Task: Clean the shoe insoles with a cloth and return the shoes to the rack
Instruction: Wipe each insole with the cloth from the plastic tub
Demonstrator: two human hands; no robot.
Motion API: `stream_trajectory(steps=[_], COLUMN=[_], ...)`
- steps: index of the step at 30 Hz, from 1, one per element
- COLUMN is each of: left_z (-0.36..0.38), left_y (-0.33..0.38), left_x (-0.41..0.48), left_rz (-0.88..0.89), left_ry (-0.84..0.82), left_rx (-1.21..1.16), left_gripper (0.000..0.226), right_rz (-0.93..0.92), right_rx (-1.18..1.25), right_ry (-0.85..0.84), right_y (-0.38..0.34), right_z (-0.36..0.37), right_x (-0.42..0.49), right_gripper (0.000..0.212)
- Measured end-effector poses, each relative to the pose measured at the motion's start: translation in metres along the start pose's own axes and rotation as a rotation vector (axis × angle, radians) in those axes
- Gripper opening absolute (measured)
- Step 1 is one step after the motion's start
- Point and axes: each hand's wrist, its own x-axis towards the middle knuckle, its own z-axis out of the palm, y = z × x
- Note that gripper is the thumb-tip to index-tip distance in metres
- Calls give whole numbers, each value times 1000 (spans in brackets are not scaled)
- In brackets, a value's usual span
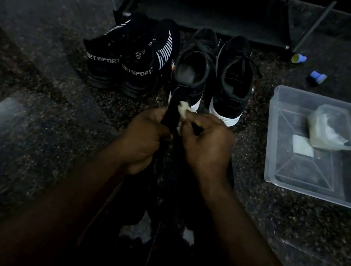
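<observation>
My left hand (141,138) grips a black insole (174,107) that stands up between both hands. My right hand (207,143) pinches a small white cloth (183,110) against the insole's upper part. Just beyond the hands stand two black sneakers with white soles (193,68) (234,78), heels toward me. To their left sits a pair of black shoes marked SPORT (121,58). The dark shoe rack (208,10) stands on the floor behind all the shoes.
A clear plastic tray (317,180) lies on the speckled floor at the right, holding a small clear container (331,127) and a white square. Two small blue objects (316,77) (299,58) lie near the rack's right leg. The scene is dim.
</observation>
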Motion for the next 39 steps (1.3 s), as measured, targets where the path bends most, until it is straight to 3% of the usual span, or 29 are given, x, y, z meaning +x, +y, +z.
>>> stream_trajectory(steps=[3,6,9,13,19,24,29,34,39], left_z=[7,0,-2,10,-2,11,0,10,0], left_y=[-2,1,2,-2,-1,-3,3,-2,-2], left_x=[-2,0,1,-2,2,-1,0,0,2], left_rz=[-20,-8,16,-7,-6,-19,-2,-19,-1], left_ry=[6,36,34,22,37,18,27,37,10], left_rx=[3,-34,-38,-34,-71,-46,-58,-47,-61], left_gripper=[53,51,52,55,46,52,51,53,51], right_rz=[59,-4,-65,75,-34,139,-55,68,-56], right_rx=[32,142,65,36,81,91,96,51,100], right_ry=[50,-21,-26,35,-58,35,-38,49,-27], right_y=[4,-15,-12,9,-9,15,-13,12,-14], right_z=[-6,3,2,-7,9,-5,6,-5,9], right_x=[2,-5,-4,2,-9,3,-8,4,-9], right_gripper=[26,23,28,29,26,28,24,29,23])
